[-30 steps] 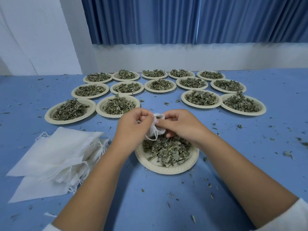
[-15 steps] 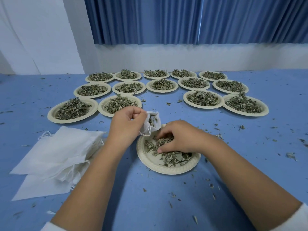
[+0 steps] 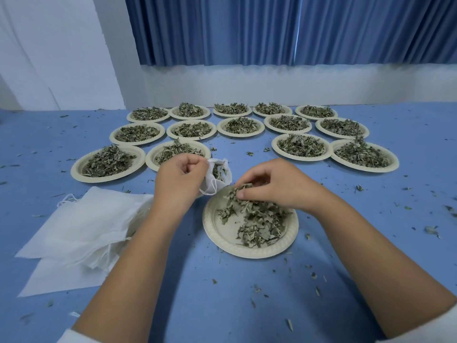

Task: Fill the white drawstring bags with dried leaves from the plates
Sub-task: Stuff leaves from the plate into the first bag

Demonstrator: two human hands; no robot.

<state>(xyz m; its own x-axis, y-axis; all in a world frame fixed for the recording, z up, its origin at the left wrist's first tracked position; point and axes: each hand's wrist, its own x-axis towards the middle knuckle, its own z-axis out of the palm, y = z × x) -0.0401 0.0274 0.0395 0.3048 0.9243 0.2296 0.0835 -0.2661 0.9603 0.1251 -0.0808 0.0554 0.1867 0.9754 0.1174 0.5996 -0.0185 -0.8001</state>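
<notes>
Since half a second ago the right hand (image 3: 277, 184) has come up off the heap and closed on a tuft (image 3: 241, 191). Before, it lay pressed down among the dried green leaves (image 3: 257, 219) on the near cream paper plate (image 3: 223, 237). The left hand (image 3: 179, 179) has hardly shifted. The small white drawstring bag (image 3: 218, 174) it holds hangs just past the plate's far-left rim, as before.

Spillage looks to me like the main risk. The bag's mouth is narrow and held from one side only, so it may sag shut as the tuft arrives. Brittle flakes sticking out past the fingers would then drop onto the blue table top (image 3: 222, 293), which already carries plenty of scraps. Squeezing harder would probably just crumble them.

From where I stand the right hand is curled, thumb meeting fingertips around the tuft, which reaches down into the heap on the plate. The left hand is a loose fist pinching the bag at the left side of its mouth, and a few leaves already show inside. Flat empty white bags (image 3: 81, 226) lie stacked to the left, and more heaped paper plates (image 3: 301, 158) sit in rows beyond.
</notes>
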